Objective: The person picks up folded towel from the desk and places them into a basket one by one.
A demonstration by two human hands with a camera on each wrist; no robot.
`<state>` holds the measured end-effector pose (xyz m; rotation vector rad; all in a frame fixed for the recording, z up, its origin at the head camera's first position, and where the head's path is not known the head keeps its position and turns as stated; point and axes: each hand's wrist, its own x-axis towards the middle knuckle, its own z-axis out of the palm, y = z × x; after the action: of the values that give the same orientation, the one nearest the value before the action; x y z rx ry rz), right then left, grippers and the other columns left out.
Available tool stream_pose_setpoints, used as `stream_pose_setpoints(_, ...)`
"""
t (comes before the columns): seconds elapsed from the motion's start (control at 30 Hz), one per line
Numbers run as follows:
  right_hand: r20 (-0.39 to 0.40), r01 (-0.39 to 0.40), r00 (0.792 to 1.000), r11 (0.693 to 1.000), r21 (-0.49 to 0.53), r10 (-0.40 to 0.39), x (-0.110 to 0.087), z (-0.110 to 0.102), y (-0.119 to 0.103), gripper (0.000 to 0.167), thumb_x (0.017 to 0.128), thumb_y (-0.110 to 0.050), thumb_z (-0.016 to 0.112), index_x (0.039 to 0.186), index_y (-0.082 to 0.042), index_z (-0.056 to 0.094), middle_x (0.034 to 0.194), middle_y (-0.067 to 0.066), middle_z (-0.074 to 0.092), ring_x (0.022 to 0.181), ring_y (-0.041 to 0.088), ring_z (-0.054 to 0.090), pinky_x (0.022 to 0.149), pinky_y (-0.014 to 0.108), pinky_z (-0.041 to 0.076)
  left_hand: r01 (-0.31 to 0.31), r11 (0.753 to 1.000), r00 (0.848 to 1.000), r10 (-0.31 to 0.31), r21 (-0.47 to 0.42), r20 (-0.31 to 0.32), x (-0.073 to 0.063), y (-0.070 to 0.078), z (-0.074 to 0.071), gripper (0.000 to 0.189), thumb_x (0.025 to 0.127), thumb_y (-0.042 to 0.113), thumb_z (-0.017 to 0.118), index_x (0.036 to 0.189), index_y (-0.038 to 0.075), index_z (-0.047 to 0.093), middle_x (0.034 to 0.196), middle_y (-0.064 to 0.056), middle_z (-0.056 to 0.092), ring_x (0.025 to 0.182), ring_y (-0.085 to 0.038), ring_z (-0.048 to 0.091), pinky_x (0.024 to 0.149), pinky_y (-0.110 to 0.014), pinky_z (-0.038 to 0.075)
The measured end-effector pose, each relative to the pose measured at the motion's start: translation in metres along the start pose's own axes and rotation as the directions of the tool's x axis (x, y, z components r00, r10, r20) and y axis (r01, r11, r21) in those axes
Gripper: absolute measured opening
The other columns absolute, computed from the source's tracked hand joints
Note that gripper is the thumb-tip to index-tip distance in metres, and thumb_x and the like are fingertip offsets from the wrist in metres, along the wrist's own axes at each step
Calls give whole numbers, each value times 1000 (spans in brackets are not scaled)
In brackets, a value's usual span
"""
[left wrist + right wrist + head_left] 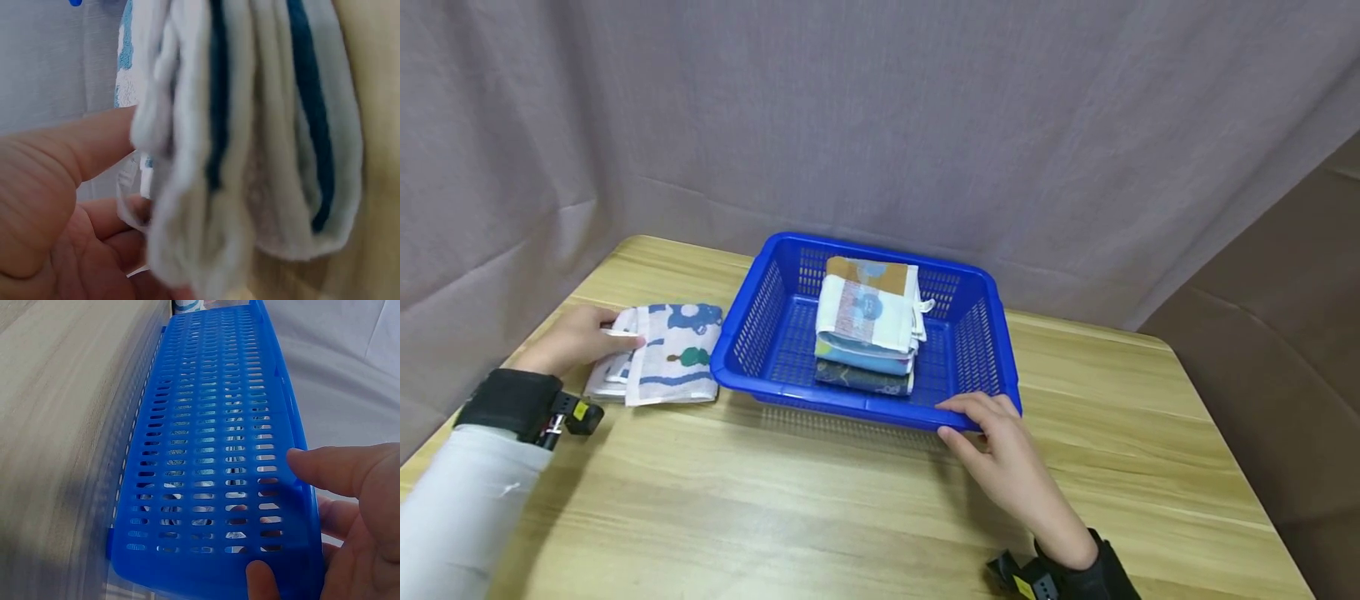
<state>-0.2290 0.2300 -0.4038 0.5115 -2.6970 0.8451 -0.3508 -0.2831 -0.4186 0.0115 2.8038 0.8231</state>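
Observation:
My left hand [576, 337] holds the edge of a folded white towel [681, 367] with blue and green prints, at the left of the table. Its thumb lies on top of the cloth, and in the left wrist view the thick layered folds [200, 187] show blue stripes. Right beside the towel stands a blue plastic basket [865, 406] with slotted walls. A stack of folded towels [868, 312] sits in its middle. At the basket's front right corner my right hand [1003, 454] grips the rim, thumb outside and fingers over the edge.
The wooden table [700, 508] reaches toward me and to the right of the basket. A grey curtain [895, 125] hangs right behind the table's back edge. Each wrist wears a black band with a small camera [580, 415].

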Motion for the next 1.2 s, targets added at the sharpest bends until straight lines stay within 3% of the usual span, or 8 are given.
stream_pose_setpoints(0.1, 4, -3, 1000, 1000, -4, 3, 0, 0, 1, 20, 89, -12, 74, 109, -15, 73, 101, -5, 70, 82, 9, 41, 69, 23, 36, -14, 999, 1000, 15, 39, -15, -8, -1, 2, 69, 94, 29, 65, 133, -24, 43, 122, -41, 53, 99, -41, 53, 90, -58, 46)
stream_pose_setpoints(0.17, 8, -7, 1000, 1000, -6, 7, 1, 0, 1, 20, 89, -12, 73, 109, -15, 73, 101, -5, 70, 82, 9, 41, 69, 23, 36, -23, 998, 999, 25, 58, -22, -12, -2, 2, 64, 94, 28, 65, 130, -22, 48, 111, -37, 58, 92, -38, 54, 81, -50, 49)
stream_pose_setpoints(0.3, 13, -20, 1000, 1000, -9, 20, 1, 0, 2, 20, 89, -11, 73, 108, -15, 73, 101, -4, 70, 83, 10, 41, 68, 22, 37, -28, 998, 999, 29, 51, -25, -17, -1, 5, 47, 93, 25, 66, 114, -16, 59, 86, -18, 59, 78, -27, 52, 65, -33, 42)
stream_pose_setpoints(0.37, 14, -21, 1000, 1000, -9, 21, 0, 0, 2, 20, 89, -11, 74, 108, -14, 73, 101, -3, 70, 83, 10, 42, 69, 22, 37, -19, 999, 1000, 19, 31, -23, -17, -1, 7, 39, 92, 24, 66, 106, -12, 61, 81, -13, 56, 75, -25, 51, 62, -31, 38)
stream_pose_setpoints(0.57, 17, -22, 1000, 1000, -4, 22, -1, 3, 3, 19, 89, -11, 74, 107, -15, 73, 97, -5, 69, 81, 10, 40, 68, 22, 37, 13, 1000, 1000, -13, 6, 13, -20, -2, 9, 43, 92, 20, 64, 113, -17, 57, 86, -17, 58, 77, -26, 53, 63, -30, 40)
stream_pose_setpoints(0.73, 5, -5, 1000, 1000, -9, 5, -1, 2, 2, 19, 88, -11, 74, 107, -14, 73, 96, -5, 69, 80, 10, 39, 68, 23, 36, -42, 999, 999, 42, 29, -2, -29, -6, 11, 44, 89, 16, 67, 113, -20, 58, 87, -18, 62, 78, -26, 54, 65, -29, 42)
stream_pose_setpoints(1.1, 12, 6, 1000, 1000, -14, -5, 0, 2, 2, 20, 88, -12, 74, 108, -13, 73, 95, -5, 68, 81, 10, 40, 69, 23, 36, -105, 992, 994, 106, 75, -17, -72, -10, 29, 27, 86, 16, 72, 98, -8, 65, 80, -7, 59, 73, -19, 47, 63, -30, 38)
stream_pose_setpoints(1.2, 9, 8, 1000, 1000, -15, -8, 0, 1, 3, 20, 89, -11, 74, 108, -13, 73, 96, -4, 69, 81, 10, 40, 69, 23, 36, -98, 991, 995, 98, 87, 8, -81, -6, 34, 34, 86, 19, 73, 103, -9, 66, 83, -9, 62, 75, -20, 50, 65, -31, 40)
